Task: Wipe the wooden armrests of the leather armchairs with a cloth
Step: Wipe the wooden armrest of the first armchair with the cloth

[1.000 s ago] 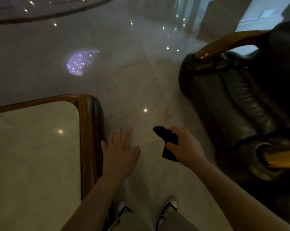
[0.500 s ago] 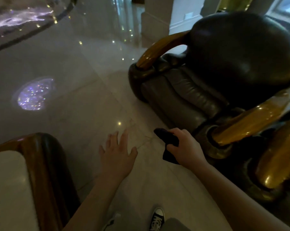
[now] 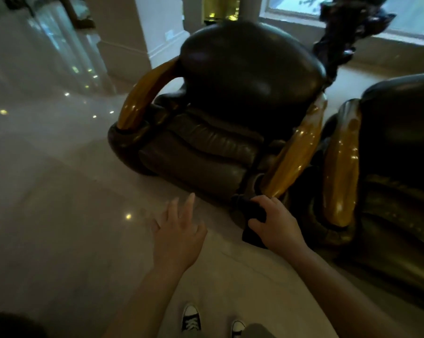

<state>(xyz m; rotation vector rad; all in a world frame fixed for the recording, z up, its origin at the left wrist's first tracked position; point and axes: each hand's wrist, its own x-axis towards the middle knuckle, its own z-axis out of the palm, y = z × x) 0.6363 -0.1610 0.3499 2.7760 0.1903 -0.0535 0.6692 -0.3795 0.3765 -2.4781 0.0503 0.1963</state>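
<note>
A dark leather armchair [image 3: 230, 113] stands ahead of me, with a glossy wooden armrest on its left side [image 3: 142, 93] and another on its right side [image 3: 294, 154]. A second leather armchair [image 3: 401, 142] stands at the right, its wooden armrest [image 3: 340, 172] close to the first chair. My right hand [image 3: 276, 223] grips a dark cloth [image 3: 248, 211] just below the lower tip of the first chair's right armrest. My left hand [image 3: 179, 232] hovers over the floor with fingers spread and holds nothing.
Polished marble floor [image 3: 59, 191] stretches to the left and in front. A pillar [image 3: 123, 30] and a window [image 3: 376, 13] lie behind the chairs, with a dark carved object [image 3: 345, 37] between them. My shoes [image 3: 191, 320] show at the bottom.
My view has swung right: the wood-edged table has left the frame and both armchairs are now in front. My right hand with the cloth has come close to the first chair's right armrest.
</note>
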